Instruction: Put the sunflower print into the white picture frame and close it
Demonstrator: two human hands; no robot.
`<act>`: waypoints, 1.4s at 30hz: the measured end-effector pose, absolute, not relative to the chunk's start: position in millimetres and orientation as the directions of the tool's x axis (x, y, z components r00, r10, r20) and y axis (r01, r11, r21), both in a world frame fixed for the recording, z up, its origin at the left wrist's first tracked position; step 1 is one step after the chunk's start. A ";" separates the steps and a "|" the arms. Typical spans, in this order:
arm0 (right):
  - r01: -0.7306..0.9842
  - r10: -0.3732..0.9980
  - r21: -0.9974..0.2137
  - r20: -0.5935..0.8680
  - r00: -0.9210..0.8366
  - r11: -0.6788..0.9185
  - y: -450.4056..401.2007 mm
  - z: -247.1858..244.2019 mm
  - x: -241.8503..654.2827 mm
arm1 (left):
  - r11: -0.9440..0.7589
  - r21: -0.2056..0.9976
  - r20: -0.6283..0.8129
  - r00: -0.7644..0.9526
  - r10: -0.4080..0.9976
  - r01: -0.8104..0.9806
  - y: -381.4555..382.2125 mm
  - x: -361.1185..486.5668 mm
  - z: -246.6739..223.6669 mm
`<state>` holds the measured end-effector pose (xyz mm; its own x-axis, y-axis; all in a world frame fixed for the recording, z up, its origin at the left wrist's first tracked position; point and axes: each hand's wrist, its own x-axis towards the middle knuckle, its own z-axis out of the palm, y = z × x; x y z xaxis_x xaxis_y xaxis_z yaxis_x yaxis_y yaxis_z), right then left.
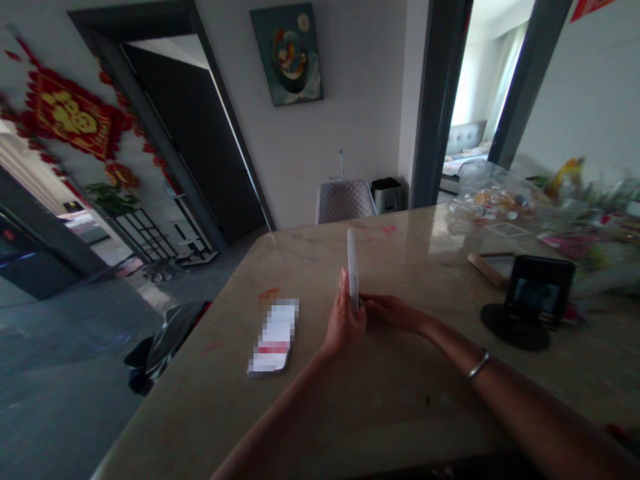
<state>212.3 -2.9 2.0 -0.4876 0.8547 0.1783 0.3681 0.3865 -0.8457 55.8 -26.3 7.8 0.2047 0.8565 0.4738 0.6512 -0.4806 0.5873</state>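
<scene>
Head view: left hand (344, 319) and right hand (391, 313) pinch a thin white slab (353, 270) tight near its bottom end, edge-on, long axis running toward 12 o'clock.

The left hand (344, 319) and right hand (390, 313) hold a flat white object (353, 270) upright between them over the tabletop (410, 393). A blurred packet (274, 337) lies to the left; a phone (535, 293) sits on a black stand (515, 330) to the right.
</scene>
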 end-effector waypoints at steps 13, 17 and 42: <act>-0.142 0.986 -0.989 0.053 -0.159 0.031 20.7 12.6 241.4 | -0.417 0.614 0.222 0.360 0.906 0.670 -26.0 55.8 4.8; -0.011 0.987 -0.994 0.106 -0.121 0.105 22.5 4.4 245.6 | -0.389 0.594 0.208 0.332 0.920 0.704 -26.4 55.6 4.2; 0.877 0.955 -0.425 0.278 -0.107 0.222 36.1 -37.3 249.0 | -0.468 0.205 0.153 0.444 0.883 0.860 -25.5 50.3 -2.0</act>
